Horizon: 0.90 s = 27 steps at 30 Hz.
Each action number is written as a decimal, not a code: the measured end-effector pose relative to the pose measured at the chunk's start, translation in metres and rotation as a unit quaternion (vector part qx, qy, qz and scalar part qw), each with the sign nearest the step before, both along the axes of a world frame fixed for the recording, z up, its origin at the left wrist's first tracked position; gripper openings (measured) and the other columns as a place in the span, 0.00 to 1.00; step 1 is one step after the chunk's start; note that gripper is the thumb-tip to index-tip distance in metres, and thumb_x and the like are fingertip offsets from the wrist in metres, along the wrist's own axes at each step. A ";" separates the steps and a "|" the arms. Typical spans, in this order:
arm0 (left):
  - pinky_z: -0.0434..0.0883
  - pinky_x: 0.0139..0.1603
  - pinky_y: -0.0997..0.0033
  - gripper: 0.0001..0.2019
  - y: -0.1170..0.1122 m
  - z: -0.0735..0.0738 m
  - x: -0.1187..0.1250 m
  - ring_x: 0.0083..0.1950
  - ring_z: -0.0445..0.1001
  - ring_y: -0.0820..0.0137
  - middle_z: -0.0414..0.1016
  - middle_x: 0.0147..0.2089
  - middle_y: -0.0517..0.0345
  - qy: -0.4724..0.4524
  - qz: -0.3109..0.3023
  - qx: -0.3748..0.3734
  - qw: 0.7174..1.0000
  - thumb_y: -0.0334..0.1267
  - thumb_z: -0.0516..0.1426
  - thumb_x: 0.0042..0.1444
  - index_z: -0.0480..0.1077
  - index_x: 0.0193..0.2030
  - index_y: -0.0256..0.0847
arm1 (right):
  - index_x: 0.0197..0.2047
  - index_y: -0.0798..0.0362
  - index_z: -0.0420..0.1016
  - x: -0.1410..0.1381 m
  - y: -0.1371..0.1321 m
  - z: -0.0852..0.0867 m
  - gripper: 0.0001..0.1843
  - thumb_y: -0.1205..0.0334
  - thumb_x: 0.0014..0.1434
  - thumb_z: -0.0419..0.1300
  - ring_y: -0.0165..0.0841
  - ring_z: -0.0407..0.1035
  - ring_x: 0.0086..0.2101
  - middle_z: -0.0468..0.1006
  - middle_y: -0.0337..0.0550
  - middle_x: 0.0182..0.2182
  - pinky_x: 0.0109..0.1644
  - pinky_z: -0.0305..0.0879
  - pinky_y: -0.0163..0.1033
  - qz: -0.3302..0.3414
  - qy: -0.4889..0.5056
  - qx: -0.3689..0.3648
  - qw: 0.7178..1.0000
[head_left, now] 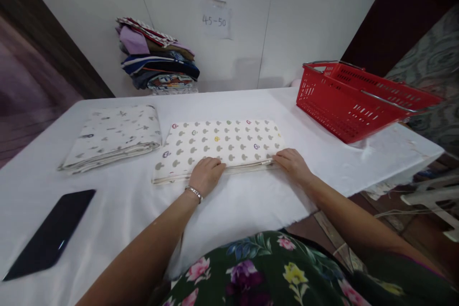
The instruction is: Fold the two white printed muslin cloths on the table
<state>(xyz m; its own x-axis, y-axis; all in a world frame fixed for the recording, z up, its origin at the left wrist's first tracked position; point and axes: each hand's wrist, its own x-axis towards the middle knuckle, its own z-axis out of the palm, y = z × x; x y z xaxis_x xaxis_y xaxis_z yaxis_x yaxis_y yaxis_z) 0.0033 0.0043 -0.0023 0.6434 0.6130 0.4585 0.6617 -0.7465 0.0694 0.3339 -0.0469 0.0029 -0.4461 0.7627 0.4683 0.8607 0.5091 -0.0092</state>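
A folded cream tablecloth (229,146), printed with rows of grey and a few coloured mushrooms, lies flat in front of me. Its layered near edge faces my body. My left hand (207,175), with a bracelet at the wrist, is closed on that edge left of the middle; its thumb points right. At the near right corner, my right hand (292,165) pinches the edge, fingertips on top and the thumb hidden. To the left rests another folded cloth (114,129), white with small grey prints, beside the mushroom one.
A white sheet (251,205) covers the table. A red plastic basket (344,100) stands at the right. Against the back wall is a stack of folded fabrics (159,60). A dark flat panel (52,234) lies at the near left. Paper notes (215,21) hang on the wall.
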 end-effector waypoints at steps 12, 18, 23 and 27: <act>0.64 0.39 0.65 0.12 -0.001 -0.002 0.000 0.37 0.67 0.66 0.72 0.34 0.54 0.018 -0.006 -0.009 1.000 0.34 0.48 0.61 0.73 0.36 0.43 | 0.43 0.49 0.75 0.002 -0.005 0.003 0.13 0.59 0.64 0.50 0.35 0.67 0.38 0.75 0.46 0.38 0.41 0.64 0.41 0.033 0.036 -0.060 0.997; 0.63 0.38 0.65 0.11 -0.002 -0.002 0.001 0.37 0.66 0.66 0.72 0.34 0.54 0.024 -0.010 -0.018 1.000 0.34 0.49 0.60 0.73 0.35 0.43 | 0.42 0.49 0.75 -0.001 -0.002 0.004 0.12 0.61 0.64 0.50 0.36 0.67 0.39 0.75 0.45 0.38 0.41 0.63 0.43 0.021 0.033 -0.042 0.998; 0.63 0.38 0.65 0.12 -0.002 -0.005 0.000 0.38 0.66 0.66 0.72 0.35 0.54 0.034 -0.015 -0.029 0.999 0.35 0.48 0.61 0.73 0.37 0.43 | 0.43 0.50 0.75 -0.002 -0.009 0.000 0.12 0.62 0.64 0.50 0.35 0.66 0.39 0.74 0.46 0.39 0.43 0.62 0.42 0.037 0.000 -0.087 0.996; 0.64 0.40 0.63 0.10 -0.002 -0.005 -0.001 0.40 0.66 0.65 0.72 0.38 0.53 0.030 -0.022 -0.039 0.999 0.39 0.50 0.60 0.72 0.41 0.41 | 0.44 0.52 0.74 0.000 -0.010 -0.001 0.12 0.61 0.63 0.51 0.36 0.65 0.39 0.74 0.47 0.40 0.44 0.63 0.43 0.042 -0.017 -0.084 0.995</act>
